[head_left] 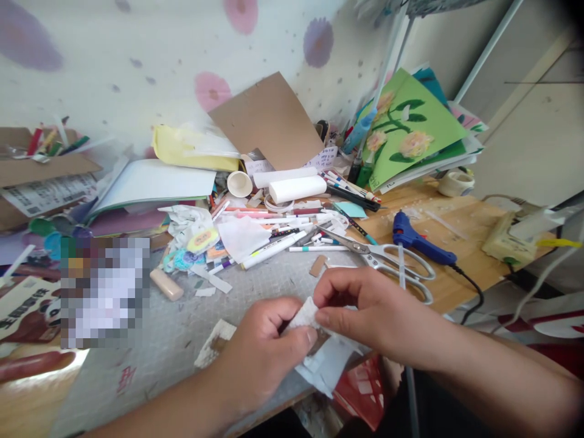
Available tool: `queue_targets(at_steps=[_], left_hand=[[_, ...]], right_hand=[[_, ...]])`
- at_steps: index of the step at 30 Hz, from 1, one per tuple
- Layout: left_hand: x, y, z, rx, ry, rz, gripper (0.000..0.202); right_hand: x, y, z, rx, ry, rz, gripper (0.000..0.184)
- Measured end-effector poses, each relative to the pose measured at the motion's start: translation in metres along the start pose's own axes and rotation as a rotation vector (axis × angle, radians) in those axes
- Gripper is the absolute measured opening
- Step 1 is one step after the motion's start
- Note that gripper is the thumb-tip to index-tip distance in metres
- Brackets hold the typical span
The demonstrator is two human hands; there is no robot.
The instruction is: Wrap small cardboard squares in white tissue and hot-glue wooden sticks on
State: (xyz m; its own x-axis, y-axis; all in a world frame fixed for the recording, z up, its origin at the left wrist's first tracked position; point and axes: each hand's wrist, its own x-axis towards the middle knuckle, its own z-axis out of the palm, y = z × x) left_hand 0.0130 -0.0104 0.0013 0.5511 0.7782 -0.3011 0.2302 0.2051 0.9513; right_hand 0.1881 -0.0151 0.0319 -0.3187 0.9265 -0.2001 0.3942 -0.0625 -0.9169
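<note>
Near the front edge of the mat, a small white textured piece [305, 313] with some brown on it is held between my two hands. My left hand [267, 350] is closed on it, with the thumb lying across its near side. The fingertips of my right hand [365, 307] pinch at its upper right edge. Just below my hands hangs a pale sheet of paper [326, 368]; its upper part is hidden. A similar white-and-brown piece [218, 337] lies on the mat behind my left wrist.
Scissors [360, 246] and a blue glue gun [417, 240] lie beyond my right hand. Several pens and paper scraps cover the back of the grey mat [150, 340]. A cardboard box [45, 182] stands at left, and a power strip [511, 237] at right.
</note>
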Motion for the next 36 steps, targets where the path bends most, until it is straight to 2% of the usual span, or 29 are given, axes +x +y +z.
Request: queue_targets(at_steps=[9,14,18,24,30,36], left_hand=[[0.001,0.004,0.001,0.105,0.008,-0.007,0.023],[0.002,-0.002,-0.001,-0.005,-0.017,-0.030,0.015],[0.001,-0.005,-0.001,-0.117,-0.045,-0.039,0.011],[0.000,-0.005,0.000,-0.143,-0.099,-0.047,0.017],[0.000,-0.009,-0.001,-0.123,-0.103,-0.042,0.018],[0.000,-0.010,-0.002,-0.125,-0.114,-0.018,0.018]], right_hand=[[-0.001,0.003,0.001,-0.035,0.021,0.034,0.013],[-0.004,0.005,-0.009,0.098,-0.059,-0.002,0.016],[-0.003,0.007,-0.010,0.141,0.013,0.005,0.012],[0.000,0.009,-0.002,0.153,0.016,0.090,0.007],[0.000,0.013,0.003,0.184,0.033,0.067,0.003],[0.002,0.018,0.001,0.236,-0.006,-0.003,0.009]])
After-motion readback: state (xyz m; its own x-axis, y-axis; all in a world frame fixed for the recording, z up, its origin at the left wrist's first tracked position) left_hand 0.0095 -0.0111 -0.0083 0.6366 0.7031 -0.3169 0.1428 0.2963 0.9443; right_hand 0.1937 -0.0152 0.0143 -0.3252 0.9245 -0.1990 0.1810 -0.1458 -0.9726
